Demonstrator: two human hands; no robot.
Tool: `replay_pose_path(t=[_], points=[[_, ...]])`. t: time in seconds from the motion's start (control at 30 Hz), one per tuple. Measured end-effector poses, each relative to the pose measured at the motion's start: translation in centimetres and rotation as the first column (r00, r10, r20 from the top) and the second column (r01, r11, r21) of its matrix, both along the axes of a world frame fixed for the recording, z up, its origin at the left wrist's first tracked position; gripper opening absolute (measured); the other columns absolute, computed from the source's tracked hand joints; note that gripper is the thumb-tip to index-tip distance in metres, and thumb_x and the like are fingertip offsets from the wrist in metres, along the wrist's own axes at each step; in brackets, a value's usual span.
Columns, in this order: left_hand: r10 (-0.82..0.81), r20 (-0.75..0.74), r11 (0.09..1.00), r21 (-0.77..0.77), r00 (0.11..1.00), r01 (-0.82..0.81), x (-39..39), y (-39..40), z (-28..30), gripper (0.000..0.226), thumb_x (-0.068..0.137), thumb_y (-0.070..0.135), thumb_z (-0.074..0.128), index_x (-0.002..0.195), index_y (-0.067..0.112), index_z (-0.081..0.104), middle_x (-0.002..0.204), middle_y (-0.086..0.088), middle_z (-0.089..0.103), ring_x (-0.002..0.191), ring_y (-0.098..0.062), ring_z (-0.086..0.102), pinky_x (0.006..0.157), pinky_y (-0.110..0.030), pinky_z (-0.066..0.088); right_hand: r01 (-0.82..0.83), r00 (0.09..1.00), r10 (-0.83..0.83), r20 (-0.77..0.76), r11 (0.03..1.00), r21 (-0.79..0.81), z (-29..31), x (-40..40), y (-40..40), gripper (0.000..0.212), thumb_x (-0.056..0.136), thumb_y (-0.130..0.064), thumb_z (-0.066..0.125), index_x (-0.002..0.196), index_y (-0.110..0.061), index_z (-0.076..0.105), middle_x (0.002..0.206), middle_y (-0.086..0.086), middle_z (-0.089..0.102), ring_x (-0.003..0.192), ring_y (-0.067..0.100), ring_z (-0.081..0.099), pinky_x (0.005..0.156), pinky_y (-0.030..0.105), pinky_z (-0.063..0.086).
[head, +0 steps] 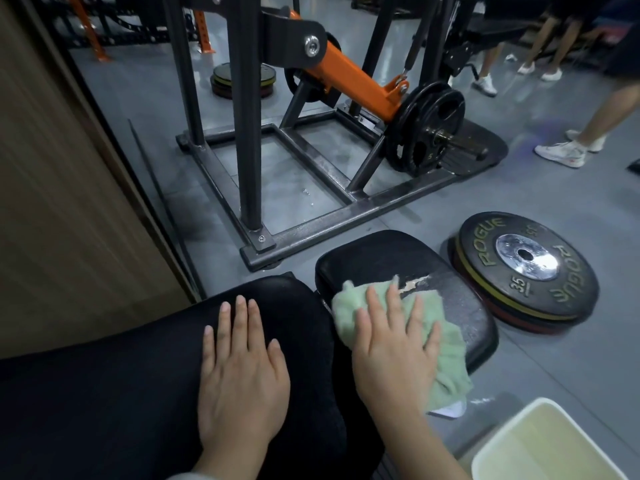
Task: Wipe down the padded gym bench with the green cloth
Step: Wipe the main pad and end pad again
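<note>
We are in the middle of the wiping step: our right hand [394, 344] lies flat with fingers spread on the green cloth [398, 327], pressing it onto the smaller pad [408, 261] of the padded gym bench, while our left hand [242, 372] rests open, fingers straight and close together, on the larger pad [138, 375] just left of that smaller pad. The cloth covers the near left part of the smaller pad and hangs off its near edge; beyond the cloth the upholstery looks cracked and scuffed, though the blur makes that hard to confirm. We judge the next move calls for sliding the cloth away from us over the dull, unwiped far end. The bench's long axis appears to run from lower left toward the weight plates [526, 268], which sit just right of the smaller pad
</note>
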State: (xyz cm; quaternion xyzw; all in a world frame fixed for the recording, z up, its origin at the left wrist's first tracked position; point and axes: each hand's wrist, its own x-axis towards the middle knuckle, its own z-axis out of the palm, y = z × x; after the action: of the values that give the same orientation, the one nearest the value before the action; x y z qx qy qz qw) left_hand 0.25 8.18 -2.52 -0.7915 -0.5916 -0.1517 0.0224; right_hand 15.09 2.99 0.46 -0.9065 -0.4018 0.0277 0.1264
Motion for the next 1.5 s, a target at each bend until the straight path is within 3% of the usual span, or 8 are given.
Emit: replay_pose_path(t=[0.2,0.37,0.5,0.8,1.0,1.2,1.37,1.5], points=[[-0.003,0.002,1.000,-0.004,1.000,0.003,0.2,0.0,0.2,0.060,0.090,0.033,0.029,0.137,-0.002,0.044,0.146,-0.012,0.042,0.138,-0.025,0.034,0.112,-0.040,0.012,-0.358,0.906,0.413,-0.092,0.864,0.353,-0.3,-0.4,-3.1,0.055,0.099,-0.054,0.013,0.130,-0.037,0.056,0.135,-0.027,0.049,0.132,-0.001,0.036,0.108,0.025,0.020],[-0.032,0.005,0.999,0.007,0.999,0.032,0.0,0.0,0.1,0.059,0.092,0.032,0.027,0.136,-0.003,0.045,0.145,-0.014,0.043,0.137,-0.028,0.036,0.110,-0.042,0.017,-0.620,0.649,0.645,-0.403,0.755,0.210,1.2,-0.5,0.7,0.063,0.078,-0.067,0.004,0.138,-0.049,0.000,0.145,-0.038,0.001,0.137,-0.017,-0.009,0.115,0.016,-0.002],[-0.012,-0.014,1.000,0.008,1.000,0.012,0.0,0.2,0.1,0.058,0.093,0.033,0.029,0.136,-0.002,0.045,0.145,-0.013,0.043,0.136,-0.027,0.037,0.108,-0.042,0.019,-0.727,0.648,0.708,-0.281,0.685,0.048,1.2,-1.2,3.6,0.069,0.078,-0.064,-0.007,0.143,-0.044,-0.012,0.152,-0.026,-0.017,0.139,0.001,-0.028,0.113,0.021,-0.016],[-0.040,-0.026,0.999,-0.036,0.999,0.039,-0.1,0.4,0.0,0.060,0.086,0.028,0.032,0.137,0.002,0.048,0.146,-0.010,0.043,0.138,-0.025,0.034,0.110,-0.042,0.016,-0.713,0.660,0.682,-0.315,0.701,0.024,1.5,-1.6,7.6,0.058,0.096,-0.057,0.012,0.151,-0.042,0.004,0.158,-0.019,-0.008,0.147,0.015,-0.011,0.118,0.039,0.007],[-0.060,0.011,0.997,-0.052,0.998,0.061,-0.3,0.2,0.2,0.063,0.101,0.036,0.009,0.138,-0.001,0.044,0.147,-0.013,0.040,0.139,-0.023,0.027,0.111,-0.040,0.013,-0.712,0.692,0.710,-0.128,0.701,0.040,-0.1,-1.1,-2.3,0.054,0.093,-0.051,0.030,0.141,-0.028,0.039,0.148,0.000,0.043,0.132,0.036,0.042,0.085,0.033,0.054],[-0.080,-0.019,0.987,-0.141,0.997,0.076,-0.3,0.4,0.6,0.063,0.087,0.033,0.036,0.140,0.001,0.042,0.148,-0.012,0.039,0.139,-0.027,0.033,0.108,-0.043,0.020,-0.729,0.665,0.711,-0.229,0.685,0.013,0.7,-0.8,1.1,0.073,0.076,-0.072,-0.018,0.144,-0.047,-0.008,0.152,-0.021,-0.024,0.140,0.011,-0.032,0.118,0.030,0.003],[-0.038,0.022,0.978,-0.204,0.999,0.042,0.3,0.1,1.8,0.073,0.079,0.038,-0.017,0.148,0.018,-0.012,0.158,0.004,-0.016,0.142,-0.010,-0.023,0.113,-0.033,-0.018,-0.675,0.713,0.653,-0.256,0.737,0.000,0.7,-1.3,4.6,0.051,0.101,-0.051,0.016,0.150,-0.043,0.004,0.159,-0.014,-0.013,0.143,0.012,-0.024,0.117,0.034,0.013],[-0.044,0.015,0.972,-0.229,0.999,0.046,0.3,-0.1,2.3,0.080,0.073,0.038,-0.019,0.151,0.017,-0.011,0.158,0.004,-0.019,0.141,-0.010,-0.026,0.114,-0.032,-0.020,-0.635,0.760,0.632,-0.147,0.772,0.037,-0.3,-2.2,3.2,0.073,0.084,-0.062,-0.009,0.151,-0.039,0.007,0.159,-0.011,-0.010,0.144,0.018,-0.021,0.118,0.035,0.013]])
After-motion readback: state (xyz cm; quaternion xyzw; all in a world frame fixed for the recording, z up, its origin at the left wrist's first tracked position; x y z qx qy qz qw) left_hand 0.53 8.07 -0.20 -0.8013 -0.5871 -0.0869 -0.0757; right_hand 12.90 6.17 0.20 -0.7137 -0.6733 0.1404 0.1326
